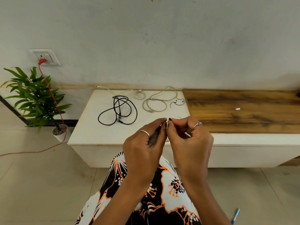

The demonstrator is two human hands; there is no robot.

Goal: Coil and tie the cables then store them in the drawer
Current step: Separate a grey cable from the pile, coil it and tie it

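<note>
My left hand [142,143] grips a small coiled grey cable bundle [153,137] in front of the white cabinet top [90,132]. My right hand [190,133] pinches a thin black tie [169,119] at the top of that bundle, fingertips of both hands touching. On the cabinet top lie a loose black cable [118,111], a beige cable [154,104] in a loose loop, a thin white cable [129,91] near the wall, and a short black tie [177,103]. No drawer front shows as open.
A wooden top [243,111] adjoins the cabinet on the right, with a small white object [237,109] on it. A potted plant [37,101] stands on the floor at left, a red cord [52,98] runs from a wall socket [45,56]. A pen [235,215] lies on the floor.
</note>
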